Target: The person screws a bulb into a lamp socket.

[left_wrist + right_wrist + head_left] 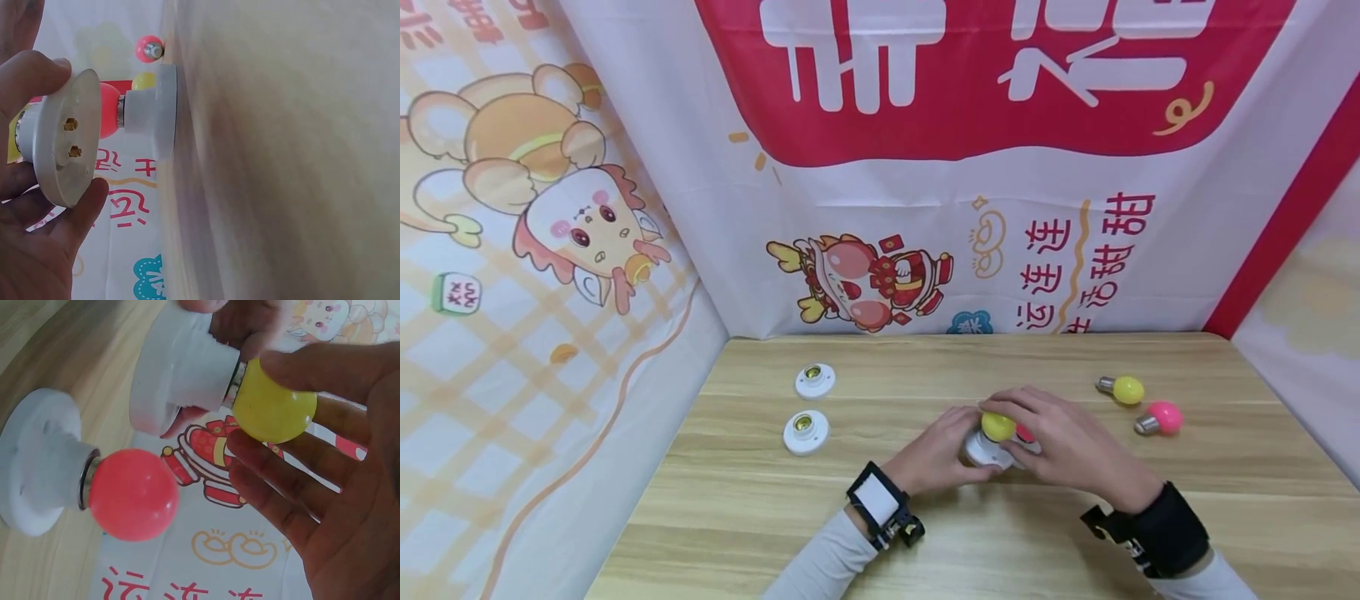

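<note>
My left hand [942, 450] grips a white round lamp socket [69, 137] by its rim, holding it off the table. Two brass screws show on its underside in the left wrist view. A yellow bulb [272, 403] sits in this socket, its metal collar just showing at the mouth. Thumb and fingers of my right hand [1060, 437] pinch the yellow bulb's glass. Close beside them, a second white socket [40, 462] stands on the table with a pink bulb [134, 494] fitted in it; the hands and yellow bulb partly cover this pair in the head view.
Two white sockets without bulbs [815, 381] [806, 432] lie to the left on the wooden table [1000, 550]. On the right lie a loose yellow bulb [1128, 390] and a loose pink bulb [1165, 418]. Printed cloth [865, 200] hangs along the table's back edge.
</note>
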Tool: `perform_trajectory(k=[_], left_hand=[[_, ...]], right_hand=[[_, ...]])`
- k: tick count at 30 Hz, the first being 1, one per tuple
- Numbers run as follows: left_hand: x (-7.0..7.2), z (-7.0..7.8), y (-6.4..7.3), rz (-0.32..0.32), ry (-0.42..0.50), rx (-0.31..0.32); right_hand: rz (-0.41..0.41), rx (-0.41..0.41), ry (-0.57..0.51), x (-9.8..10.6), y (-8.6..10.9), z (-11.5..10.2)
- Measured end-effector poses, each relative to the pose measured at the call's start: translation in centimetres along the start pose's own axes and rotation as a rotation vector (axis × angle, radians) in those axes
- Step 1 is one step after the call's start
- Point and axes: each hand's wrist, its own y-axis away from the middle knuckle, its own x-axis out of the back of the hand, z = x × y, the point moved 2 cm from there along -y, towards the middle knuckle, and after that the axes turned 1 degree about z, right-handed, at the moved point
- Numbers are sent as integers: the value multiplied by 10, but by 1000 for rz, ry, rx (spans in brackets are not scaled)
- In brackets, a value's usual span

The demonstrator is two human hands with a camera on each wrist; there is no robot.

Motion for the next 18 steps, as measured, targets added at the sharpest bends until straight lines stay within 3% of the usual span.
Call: perform_trajectory(k=[18], left_hand=[[10, -3, -2, 25, -3, -35]], right_hand=[[-60, -18, -143, 7, -11, 3]])
